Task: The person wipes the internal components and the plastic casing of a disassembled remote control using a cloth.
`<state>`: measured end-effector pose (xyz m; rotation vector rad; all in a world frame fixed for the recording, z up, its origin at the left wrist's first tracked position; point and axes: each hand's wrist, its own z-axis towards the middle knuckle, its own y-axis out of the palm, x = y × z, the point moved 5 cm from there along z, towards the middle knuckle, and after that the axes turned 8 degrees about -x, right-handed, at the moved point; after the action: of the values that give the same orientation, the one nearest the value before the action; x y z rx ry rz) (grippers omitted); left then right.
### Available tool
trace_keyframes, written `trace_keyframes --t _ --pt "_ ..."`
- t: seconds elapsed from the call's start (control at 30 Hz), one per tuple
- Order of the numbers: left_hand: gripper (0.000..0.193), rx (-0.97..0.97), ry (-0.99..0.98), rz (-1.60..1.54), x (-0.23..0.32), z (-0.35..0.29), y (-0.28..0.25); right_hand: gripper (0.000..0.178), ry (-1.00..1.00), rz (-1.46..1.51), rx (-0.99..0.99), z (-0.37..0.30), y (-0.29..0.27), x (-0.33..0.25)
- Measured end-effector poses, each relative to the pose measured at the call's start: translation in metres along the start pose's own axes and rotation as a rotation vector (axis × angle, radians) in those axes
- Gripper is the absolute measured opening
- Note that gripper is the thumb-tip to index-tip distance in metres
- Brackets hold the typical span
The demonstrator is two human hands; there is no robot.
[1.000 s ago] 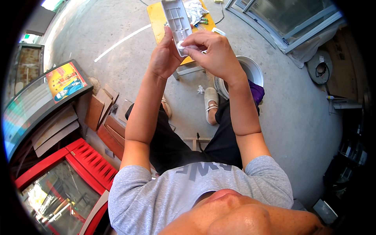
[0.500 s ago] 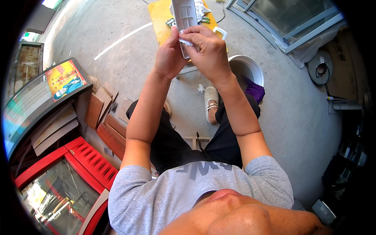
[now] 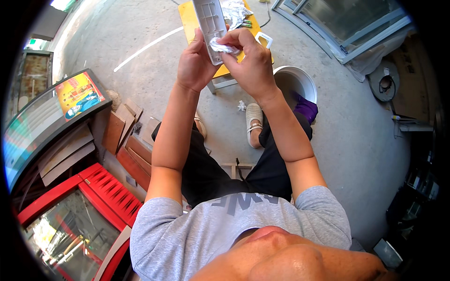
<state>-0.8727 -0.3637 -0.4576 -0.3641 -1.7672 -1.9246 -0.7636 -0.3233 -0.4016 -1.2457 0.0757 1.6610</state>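
Note:
Above the near part of a yellow stool (image 3: pixel 188 25), my left hand (image 3: pixel 194 68) grips a long, pale grey plastic casing (image 3: pixel 209 18) with ribbed compartments inside. The casing is tilted, its inner side facing me. Between the fingers of my right hand (image 3: pixel 253 58) is a crumpled white tissue (image 3: pixel 220 46), which lies against the casing's lower end. On the stool, behind the hands, are more crumpled white tissue (image 3: pixel 233 11) and green batteries (image 3: pixel 246 23). A white plastic frame (image 3: pixel 264 39) sits at the stool's right edge.
A pale bucket (image 3: pixel 311 86) with a purple cloth (image 3: pixel 305 110) over its rim stands right of my leg. A tissue scrap (image 3: pixel 242 106) lies by my shoe. Wooden boards (image 3: pixel 133 161) and a red-framed cabinet (image 3: pixel 110 192) are at left; a framed glass panel (image 3: pixel 351 23) is at far right.
The casing has shifted left and tilted further, and my left hand has moved slightly left with it. More of the tissue in my right hand shows, and the batteries' left side is now covered.

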Motion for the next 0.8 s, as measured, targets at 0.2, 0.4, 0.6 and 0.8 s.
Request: trace_keyframes --t 0.2,0.4,0.6,0.8 --pt "0.058 0.07 0.012 0.215 -0.002 -0.001 -0.01 0.024 -0.092 -0.119 -0.016 -0.006 0.014 0.002" --pt "0.054 0.08 0.137 0.391 0.003 -0.004 0.002 0.022 -0.01 -0.018 -0.047 -0.002 0.009 0.0" --pt "0.054 0.1 0.174 0.669 -0.005 -0.004 -0.007 0.019 0.018 -0.118 -0.131 -0.004 0.007 -0.002" --pt "0.059 0.125 0.339 0.817 -0.008 -0.002 -0.002 0.02 0.236 -0.045 -0.117 -0.003 0.002 0.009"
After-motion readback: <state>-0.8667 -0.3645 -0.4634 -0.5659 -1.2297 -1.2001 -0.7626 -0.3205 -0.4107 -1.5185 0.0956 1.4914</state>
